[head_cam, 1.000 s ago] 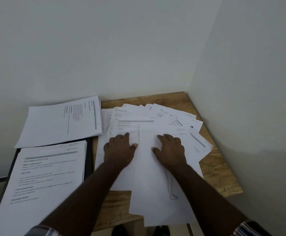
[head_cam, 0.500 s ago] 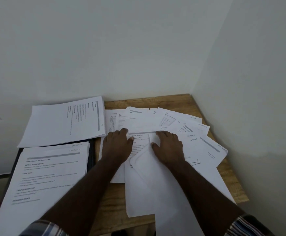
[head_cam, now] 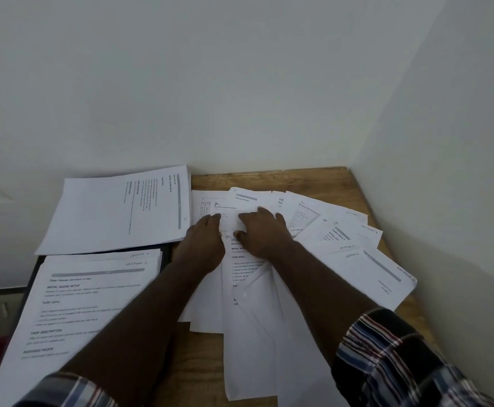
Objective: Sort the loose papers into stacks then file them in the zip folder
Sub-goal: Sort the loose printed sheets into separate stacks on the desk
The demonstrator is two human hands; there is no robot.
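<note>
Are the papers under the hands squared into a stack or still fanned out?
Fanned out. The loose papers overlap at different angles across the table, corners splayed rightward.

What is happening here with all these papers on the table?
A person is sorting papers on a wooden table in a corner. Both hands, the left hand and the right hand, rest flat on a fanned spread of loose papers. Two stacks lie to the left: a near stack on a dark folder, and a far stack turned sideways. Nothing is filed yet.
</note>
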